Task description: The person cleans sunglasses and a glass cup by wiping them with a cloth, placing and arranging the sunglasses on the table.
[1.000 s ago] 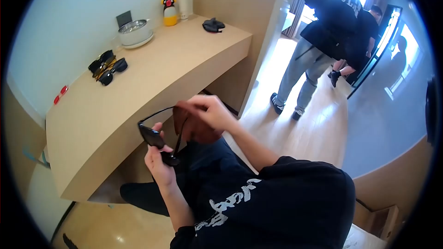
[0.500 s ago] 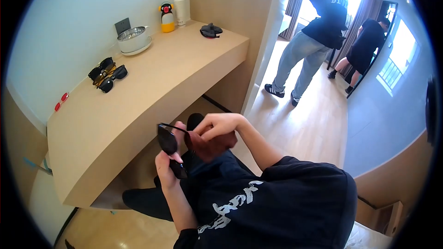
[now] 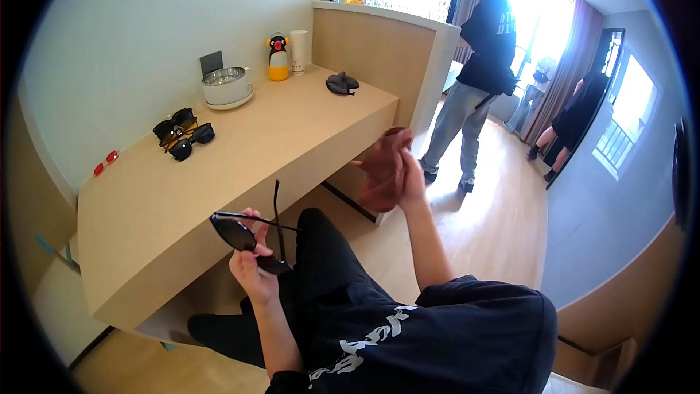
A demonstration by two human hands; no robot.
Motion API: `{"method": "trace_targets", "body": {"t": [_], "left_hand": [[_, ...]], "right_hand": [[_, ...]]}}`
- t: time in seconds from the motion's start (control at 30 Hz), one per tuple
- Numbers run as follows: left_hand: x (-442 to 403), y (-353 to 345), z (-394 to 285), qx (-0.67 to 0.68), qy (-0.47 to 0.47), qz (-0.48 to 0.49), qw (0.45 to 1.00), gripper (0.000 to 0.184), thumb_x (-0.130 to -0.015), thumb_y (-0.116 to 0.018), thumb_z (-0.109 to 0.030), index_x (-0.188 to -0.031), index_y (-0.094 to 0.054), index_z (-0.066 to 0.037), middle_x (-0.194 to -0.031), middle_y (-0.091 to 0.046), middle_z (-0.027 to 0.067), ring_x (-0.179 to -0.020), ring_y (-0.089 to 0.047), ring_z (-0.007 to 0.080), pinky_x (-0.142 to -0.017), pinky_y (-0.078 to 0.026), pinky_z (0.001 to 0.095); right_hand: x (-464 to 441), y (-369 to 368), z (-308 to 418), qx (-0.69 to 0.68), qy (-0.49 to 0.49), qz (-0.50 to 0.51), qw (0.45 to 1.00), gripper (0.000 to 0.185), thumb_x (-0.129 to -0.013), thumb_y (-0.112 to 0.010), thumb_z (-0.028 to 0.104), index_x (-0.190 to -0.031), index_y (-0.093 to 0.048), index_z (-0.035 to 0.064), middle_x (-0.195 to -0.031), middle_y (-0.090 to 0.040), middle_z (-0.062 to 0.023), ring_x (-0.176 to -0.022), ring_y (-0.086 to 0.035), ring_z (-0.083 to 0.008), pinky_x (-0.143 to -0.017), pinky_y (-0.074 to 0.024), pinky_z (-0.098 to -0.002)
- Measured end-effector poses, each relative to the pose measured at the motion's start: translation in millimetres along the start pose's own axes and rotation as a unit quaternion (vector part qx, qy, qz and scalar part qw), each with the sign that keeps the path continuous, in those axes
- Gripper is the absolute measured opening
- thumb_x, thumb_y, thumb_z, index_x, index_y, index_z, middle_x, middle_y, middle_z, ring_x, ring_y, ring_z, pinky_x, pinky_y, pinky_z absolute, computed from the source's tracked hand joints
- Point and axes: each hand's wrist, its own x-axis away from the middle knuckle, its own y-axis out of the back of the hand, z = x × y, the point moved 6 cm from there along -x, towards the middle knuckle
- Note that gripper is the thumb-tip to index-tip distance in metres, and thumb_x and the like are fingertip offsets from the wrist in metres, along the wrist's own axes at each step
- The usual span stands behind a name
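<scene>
My left hand (image 3: 251, 266) is closed around the middle of a pair of black sunglasses (image 3: 235, 234), held above my lap near the desk's front edge. Both temples of the sunglasses stand unfolded, and the lenses are dark. Raised to the right, my right hand (image 3: 413, 181) grips a reddish-brown cloth (image 3: 383, 175), apart from the sunglasses. The cloth hangs bunched and slightly blurred, and it hides some of the fingers.
On the wooden desk (image 3: 292, 135) lie small red glasses (image 3: 106, 163), several dark sunglasses (image 3: 182, 133) and a dark grey cloth item (image 3: 341, 83). A white pot (image 3: 225, 87), a penguin bottle (image 3: 278, 58) and paper cups (image 3: 297, 52) stand behind. A person (image 3: 485, 58) stands beyond the partition.
My right hand has drawn the cloth away from the sunglasses, up and to the right. My left hand has moved slightly left with the sunglasses, and the view has shifted a little.
</scene>
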Motion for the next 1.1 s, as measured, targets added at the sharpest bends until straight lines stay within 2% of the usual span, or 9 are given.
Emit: {"method": "trace_targets", "body": {"t": [0.1,0.23,0.3,0.33,0.43,0.5,0.67,0.83,1.1], "left_hand": [[-3.6,-8.7,20.6,-0.02,-0.005,0.005,1.0,0.042,-0.086,-0.057,-0.036,-0.076,-0.061,0.005,-0.119,-0.047,0.0217,-0.111,-0.047,0.028,-0.091,-0.041,0.0407],[-4.4,-15.1,47.5,-0.028,0.087,-0.081,0.993,0.033,-0.085,-0.06,-0.027,-0.078,-0.06,0.005,-0.118,-0.05,0.019,-0.108,-0.05,0.0247,-0.091,-0.041,0.0365],[-2.7,-17.4,54.7,-0.032,0.092,-0.064,0.993,0.03,-0.085,-0.059,-0.025,-0.081,-0.062,0.005,-0.116,-0.053,0.0172,-0.108,-0.05,0.0235,-0.091,-0.039,0.0338],[-1.9,-16.7,57.5,-0.064,0.078,-0.055,0.993,0.027,-0.087,-0.056,-0.021,-0.084,-0.063,0.004,-0.109,-0.055,0.013,-0.102,-0.051,0.0202,-0.088,-0.04,0.0312],[-5.3,-19.1,49.0,-0.149,0.022,-0.039,0.988,0.024,-0.089,-0.053,-0.018,-0.084,-0.065,0.002,-0.097,-0.056,0.0063,-0.095,-0.052,0.0168,-0.086,-0.039,0.0275],[-6.4,-16.0,42.4,-0.156,0.024,-0.041,0.987,0.026,-0.089,-0.053,-0.019,-0.085,-0.064,0.004,-0.101,-0.056,0.0089,-0.096,-0.052,0.0172,-0.087,-0.039,0.0291],[-6.4,-0.9,57.4,0.038,0.091,-0.014,0.995,0.03,-0.092,-0.048,-0.02,-0.091,-0.06,0.007,-0.123,-0.048,0.02,-0.118,-0.044,0.027,-0.097,-0.034,0.0357],[-14.9,10.0,51.6,0.127,0.075,-0.027,0.989,0.029,-0.091,-0.05,-0.022,-0.096,-0.059,0.005,-0.13,-0.041,0.0176,-0.121,-0.041,0.0296,-0.099,-0.033,0.0416],[-4.3,20.1,62.4,0.133,0.116,-0.045,0.983,0.036,-0.086,-0.056,-0.036,-0.102,-0.061,-0.004,-0.125,-0.046,0.0105,-0.114,-0.046,0.0273,-0.096,-0.035,0.0403]], "right_hand": [[13.6,-20.7,-43.9,-0.04,-0.015,-0.011,0.999,0.026,-0.091,-0.039,0.018,-0.111,-0.052,0.0061,-0.102,-0.059,-0.0083,-0.089,-0.057,-0.0219,-0.081,-0.0464,-0.034],[20.3,-52.6,-128.0,0.472,-0.021,0.141,0.87,0.038,-0.072,-0.059,0.021,-0.107,-0.056,0.0053,-0.102,-0.058,-0.0114,-0.09,-0.056,-0.0234,-0.087,-0.0423,-0.0324],[53.7,-81.5,-121.2,0.305,0.185,0.315,0.88,0.044,-0.065,-0.065,0.014,-0.106,-0.057,0.0031,-0.102,-0.058,-0.0085,-0.093,-0.055,-0.018,-0.086,-0.042,-0.0299],[81.7,-102.8,-106.4,0.118,-0.119,0.252,0.953,0.034,-0.085,-0.053,0.011,-0.116,-0.049,-0.0016,-0.1,-0.059,-0.0047,-0.092,-0.058,-0.0194,-0.081,-0.0451,-0.0268],[86.2,-104.4,-112.6,0.206,-0.154,0.252,0.933,0.03,-0.081,-0.058,0.009,-0.109,-0.055,-0.0003,-0.105,-0.058,-0.0046,-0.092,-0.056,-0.0121,-0.082,-0.0442,-0.0237],[96.2,-136.0,-80.2,0.506,0.183,0.327,0.777,0.031,-0.08,-0.059,0.007,-0.11,-0.055,-0.0003,-0.103,-0.059,-0.0046,-0.092,-0.055,-0.0098,-0.081,-0.044,-0.0229],[82.0,-106.7,-109.1,0.165,-0.063,0.189,0.966,0.03,-0.087,-0.046,0.009,-0.115,-0.051,-0.001,-0.11,-0.055,-0.0071,-0.099,-0.052,-0.0122,-0.085,-0.0419,-0.0235],[81.0,-89.5,-97.0,0.111,-0.024,0.005,0.994,0.024,-0.087,-0.047,0.009,-0.109,-0.052,0.0008,-0.101,-0.056,-0.0037,-0.092,-0.051,-0.0109,-0.082,-0.042,-0.0229],[92.5,-124.1,-89.9,0.269,-0.014,0.193,0.943,0.025,-0.085,-0.053,0.005,-0.107,-0.056,-0.0066,-0.095,-0.061,-0.0068,-0.09,-0.054,-0.0094,-0.081,-0.0431,-0.0235]]}}
